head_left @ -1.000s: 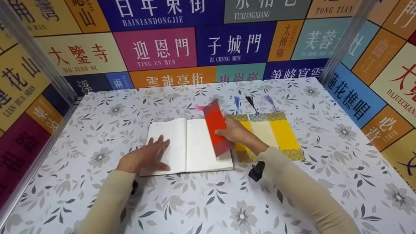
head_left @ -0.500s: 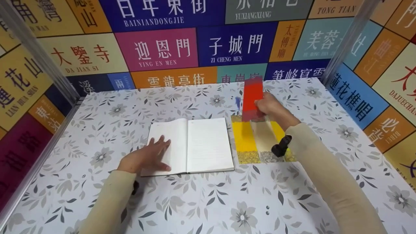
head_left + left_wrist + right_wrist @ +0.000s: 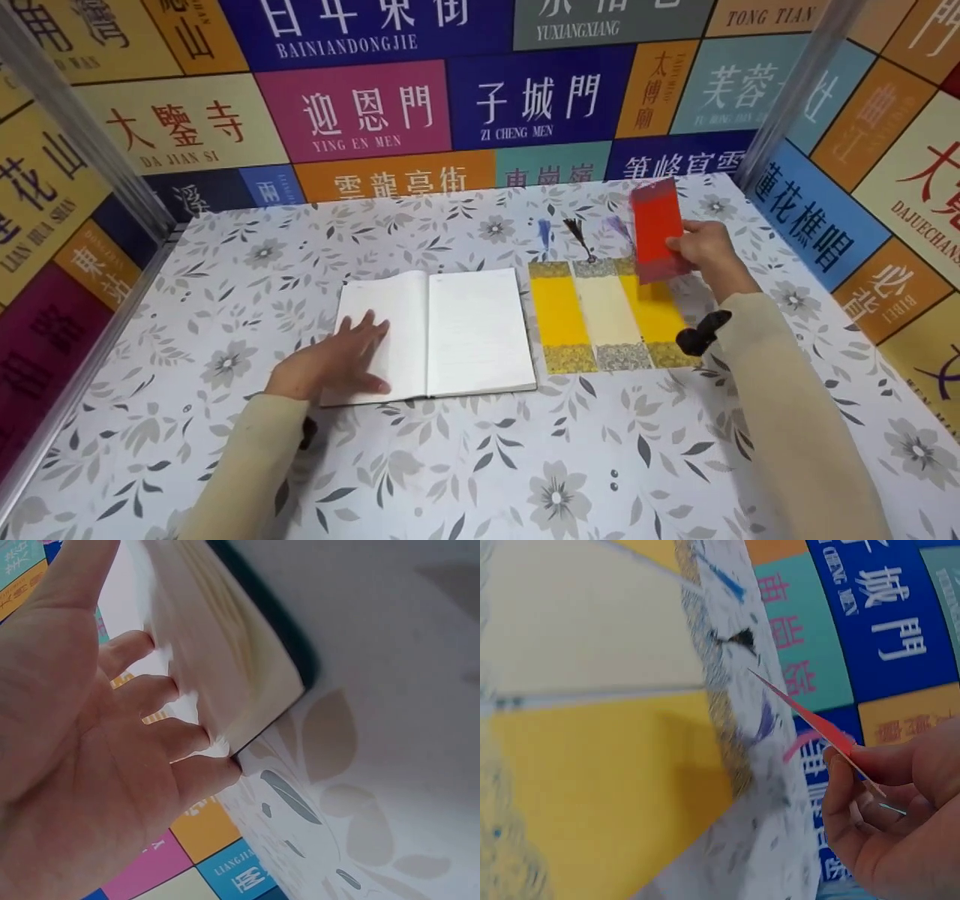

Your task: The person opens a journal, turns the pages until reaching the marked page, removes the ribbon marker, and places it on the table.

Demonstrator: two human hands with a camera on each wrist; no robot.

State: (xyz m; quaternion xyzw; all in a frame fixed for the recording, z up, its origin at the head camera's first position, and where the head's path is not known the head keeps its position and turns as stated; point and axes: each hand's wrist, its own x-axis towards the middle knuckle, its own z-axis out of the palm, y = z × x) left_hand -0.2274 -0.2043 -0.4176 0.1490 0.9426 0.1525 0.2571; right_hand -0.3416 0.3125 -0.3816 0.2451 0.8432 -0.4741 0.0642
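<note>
An open notebook (image 3: 480, 330) with pale pages lies on the table. My left hand (image 3: 330, 364) rests on its left page with fingers spread; in the left wrist view the fingertips touch the pages near a corner. My right hand (image 3: 711, 251) pinches a red bookmark (image 3: 657, 225) by its right edge, held up above the far end of the right-hand yellow bookmark (image 3: 651, 311). A pink tassel (image 3: 802, 741) shows beside the red bookmark in the right wrist view. Left of that yellow one lie a cream bookmark (image 3: 606, 311) and another yellow bookmark (image 3: 556, 311), side by side.
Blue (image 3: 544, 234), black (image 3: 576, 236) and purple (image 3: 618, 229) tassels extend from the lying bookmarks toward the back. A floral cloth (image 3: 450, 465) covers the table. Panels with colourful lettering (image 3: 375, 112) stand behind and at both sides.
My right hand has carried the red bookmark from above the notebook's right page rightward across the row to the right-hand yellow bookmark. The left hand has stayed on the left page.
</note>
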